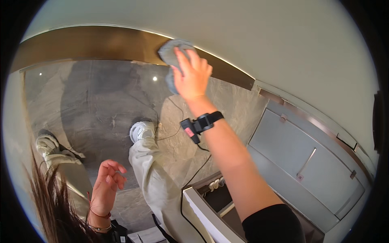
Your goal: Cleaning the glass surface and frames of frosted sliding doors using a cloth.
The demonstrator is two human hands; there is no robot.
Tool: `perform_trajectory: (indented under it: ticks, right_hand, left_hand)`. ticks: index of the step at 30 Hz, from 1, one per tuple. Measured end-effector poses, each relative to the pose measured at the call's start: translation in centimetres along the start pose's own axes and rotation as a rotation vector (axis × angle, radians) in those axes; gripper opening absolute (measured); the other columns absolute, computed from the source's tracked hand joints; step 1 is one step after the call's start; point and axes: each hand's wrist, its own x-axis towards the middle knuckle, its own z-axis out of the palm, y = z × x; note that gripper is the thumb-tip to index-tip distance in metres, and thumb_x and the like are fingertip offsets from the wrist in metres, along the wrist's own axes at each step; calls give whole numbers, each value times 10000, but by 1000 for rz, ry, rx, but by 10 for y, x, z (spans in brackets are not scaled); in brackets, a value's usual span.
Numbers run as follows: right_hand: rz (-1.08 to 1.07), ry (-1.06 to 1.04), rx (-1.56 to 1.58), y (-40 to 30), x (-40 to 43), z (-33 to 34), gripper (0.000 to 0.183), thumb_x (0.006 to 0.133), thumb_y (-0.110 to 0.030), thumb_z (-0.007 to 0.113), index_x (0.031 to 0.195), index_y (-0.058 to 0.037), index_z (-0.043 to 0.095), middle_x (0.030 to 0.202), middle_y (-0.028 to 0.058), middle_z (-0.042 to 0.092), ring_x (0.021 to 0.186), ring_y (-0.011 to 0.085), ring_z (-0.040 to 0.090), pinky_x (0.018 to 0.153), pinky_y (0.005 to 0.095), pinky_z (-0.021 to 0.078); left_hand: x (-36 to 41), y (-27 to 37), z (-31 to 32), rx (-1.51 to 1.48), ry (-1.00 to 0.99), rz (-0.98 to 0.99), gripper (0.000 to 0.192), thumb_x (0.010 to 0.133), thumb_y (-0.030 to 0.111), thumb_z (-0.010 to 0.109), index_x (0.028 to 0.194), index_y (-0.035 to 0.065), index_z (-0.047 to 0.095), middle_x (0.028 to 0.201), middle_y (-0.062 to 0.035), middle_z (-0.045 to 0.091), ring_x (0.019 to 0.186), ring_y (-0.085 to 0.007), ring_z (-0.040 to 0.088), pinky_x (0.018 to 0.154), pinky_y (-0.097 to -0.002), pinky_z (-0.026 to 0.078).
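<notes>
My right hand [193, 73] presses a grey-blue cloth [174, 51] with spread fingers against a shiny bronze-coloured skirting band [115, 42]. A lower fold of the cloth hangs over the edge of the band, in front of the floor. On my right wrist is a black strap with a small device [191, 130], from which a black cable runs down. My left hand [109, 176] is raised in the air at the lower left, fingers loosely curled and holding nothing. Bracelets circle my left wrist.
Grey marble-look tiles [100, 91] cover the floor, where my white shoes [142, 131] stand apart. The black cable [181, 206] passes a white-edged open compartment [218, 200] holding small white items. To the right is a grey panel [291, 145] with metal fittings. A pale wall [258, 39] rises above the band.
</notes>
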Motion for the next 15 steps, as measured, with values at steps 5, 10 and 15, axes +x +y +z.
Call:
perform_trajectory:
  ticks: [5, 10, 15]
  right_hand:
    - [80, 45, -84, 112, -48, -12, 529, 731, -230, 720, 1242, -243, 582, 1192, 15, 539, 959, 271, 507, 810, 412, 369]
    - [212, 62, -114, 190, -87, -18, 505, 779, -230, 680, 1271, -232, 567, 1214, 42, 538, 1006, 297, 510, 844, 415, 387]
    - [424, 66, -157, 278, -125, -37, 446, 855, -229, 636, 1291, -194, 549, 1284, 108, 501, 1096, 350, 499, 935, 448, 404]
  left_hand:
    - [45, -7, 35, 78, -96, 40, 495, 910, 378, 547, 1284, 85, 408, 1170, -81, 514, 910, -130, 514, 878, -288, 394]
    - [112, 11, 69, 988, 1, 600, 625, 861, 194, 553, 1422, 32, 330, 1511, -137, 295, 1394, -286, 270, 1117, -413, 204]
    - [182, 27, 113, 1729, 231, 878, 563, 848, 207, 593, 1375, 89, 432, 1511, -145, 289, 1411, -330, 236, 1130, -465, 176]
